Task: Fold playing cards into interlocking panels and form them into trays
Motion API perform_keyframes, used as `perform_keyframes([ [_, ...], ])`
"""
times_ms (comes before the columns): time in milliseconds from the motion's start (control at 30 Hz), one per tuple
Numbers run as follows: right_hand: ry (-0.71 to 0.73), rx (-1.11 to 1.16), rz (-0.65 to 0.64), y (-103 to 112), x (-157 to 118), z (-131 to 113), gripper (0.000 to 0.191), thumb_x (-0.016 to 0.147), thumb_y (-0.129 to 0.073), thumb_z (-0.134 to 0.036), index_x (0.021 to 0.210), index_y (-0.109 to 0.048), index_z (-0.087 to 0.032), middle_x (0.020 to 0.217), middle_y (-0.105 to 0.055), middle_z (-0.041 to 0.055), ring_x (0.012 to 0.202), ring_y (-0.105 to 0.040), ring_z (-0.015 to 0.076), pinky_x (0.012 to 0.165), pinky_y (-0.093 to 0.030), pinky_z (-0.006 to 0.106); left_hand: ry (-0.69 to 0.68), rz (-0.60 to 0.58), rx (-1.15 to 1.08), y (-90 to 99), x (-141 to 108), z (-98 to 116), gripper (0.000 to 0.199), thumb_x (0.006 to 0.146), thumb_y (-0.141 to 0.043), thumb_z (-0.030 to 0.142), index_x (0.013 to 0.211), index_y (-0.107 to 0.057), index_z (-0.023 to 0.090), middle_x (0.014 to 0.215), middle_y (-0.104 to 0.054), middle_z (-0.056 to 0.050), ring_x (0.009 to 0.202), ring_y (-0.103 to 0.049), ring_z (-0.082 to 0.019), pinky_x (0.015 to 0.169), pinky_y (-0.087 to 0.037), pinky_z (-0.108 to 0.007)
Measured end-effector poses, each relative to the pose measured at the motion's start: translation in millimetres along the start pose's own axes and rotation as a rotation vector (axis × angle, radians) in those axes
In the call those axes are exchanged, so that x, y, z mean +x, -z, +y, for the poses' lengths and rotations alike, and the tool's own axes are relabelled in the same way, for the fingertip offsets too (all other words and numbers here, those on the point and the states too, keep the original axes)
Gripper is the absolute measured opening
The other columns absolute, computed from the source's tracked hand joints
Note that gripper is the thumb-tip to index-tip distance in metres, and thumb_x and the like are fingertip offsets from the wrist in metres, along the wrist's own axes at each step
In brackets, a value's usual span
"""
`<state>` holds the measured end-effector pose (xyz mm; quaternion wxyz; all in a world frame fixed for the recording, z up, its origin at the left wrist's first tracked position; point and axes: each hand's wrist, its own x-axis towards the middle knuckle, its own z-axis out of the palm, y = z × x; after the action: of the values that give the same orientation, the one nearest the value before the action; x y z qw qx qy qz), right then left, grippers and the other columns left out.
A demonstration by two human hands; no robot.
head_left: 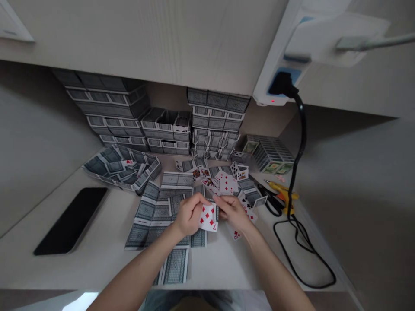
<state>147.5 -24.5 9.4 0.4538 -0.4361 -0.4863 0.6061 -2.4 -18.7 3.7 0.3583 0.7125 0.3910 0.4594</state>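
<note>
Between my hands is a playing card (208,217), the seven of diamonds, its face toward me. My left hand (189,214) is closed on its left side, with the thumb near the top edge. My right hand (234,211) pinches at the upper right, where a patterned card back shows; whether that is a fold or a second card I cannot tell. Below and left of the hands lies a sheet of joined playing cards (161,211), backs up, partly covered by my left hand. Loose cards (227,183), some face up, are scattered just beyond my right hand.
Stacked blocks built of cards (215,125) stand against the back wall. A card-built tray (97,170) holds folded cards at left, behind a black phone (73,220). Yellow-handled pliers (283,194), black scissors (270,201) and a black cable (301,255) lie at right.
</note>
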Motion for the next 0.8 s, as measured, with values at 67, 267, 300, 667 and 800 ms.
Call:
perform_keyframes([
  [67,0.019,-0.019,0.026,0,0,0,0.042,0.071,-0.053,-0.046,0.047,-0.034,-0.018,0.042,-0.022,-0.0082,0.037,-0.017,0.0035,0.037,-0.011,0.019,0.019,0.009,-0.034,-0.4,0,0,0.021,0.080,-0.033,0.023,0.085,-0.052,0.017,0.053,-0.047,0.003,0.045,-0.042,-0.009,0.046,-0.032,-0.021],
  [267,0.185,-0.243,0.161,-1,0,-1,0.041,0.075,-0.048,-0.044,0.045,-0.035,-0.018,0.039,-0.030,-0.0062,0.037,-0.026,0.0058,0.037,-0.019,0.020,0.106,-0.014,0.198,-0.7,10,1,0.022,0.077,-0.043,0.035,0.065,-0.046,0.017,0.049,-0.041,0.004,0.047,-0.038,-0.009,0.047,-0.027,-0.021],
  [300,0.211,-0.295,0.170,0,-1,-1,0.041,0.076,-0.047,-0.043,0.046,-0.037,-0.018,0.039,-0.032,-0.0056,0.037,-0.029,0.0065,0.037,-0.022,0.020,0.111,-0.031,0.254,-1.1,11,1,0.025,0.077,-0.045,0.036,0.060,-0.044,0.017,0.049,-0.041,0.004,0.048,-0.038,-0.009,0.048,-0.027,-0.021],
  [667,0.528,-0.753,0.226,-1,-2,4,0.029,0.081,-0.040,-0.031,0.063,-0.059,-0.019,0.057,-0.054,0.0022,0.052,-0.043,0.0124,0.053,-0.034,0.025,0.051,0.005,0.384,-2.6,13,5,0.025,0.078,-0.042,0.034,0.060,-0.044,0.018,0.055,-0.044,0.002,0.055,-0.043,-0.011,0.052,-0.029,-0.021],
  [800,0.529,-0.745,0.247,-3,-3,3,0.028,0.081,-0.041,-0.030,0.062,-0.060,-0.020,0.056,-0.054,0.0017,0.051,-0.044,0.0129,0.053,-0.034,0.025,0.119,0.040,0.278,-7.9,11,0,0.030,0.079,-0.042,0.037,0.056,-0.039,0.018,0.051,-0.039,0.005,0.051,-0.038,-0.009,0.049,-0.029,-0.019],
])
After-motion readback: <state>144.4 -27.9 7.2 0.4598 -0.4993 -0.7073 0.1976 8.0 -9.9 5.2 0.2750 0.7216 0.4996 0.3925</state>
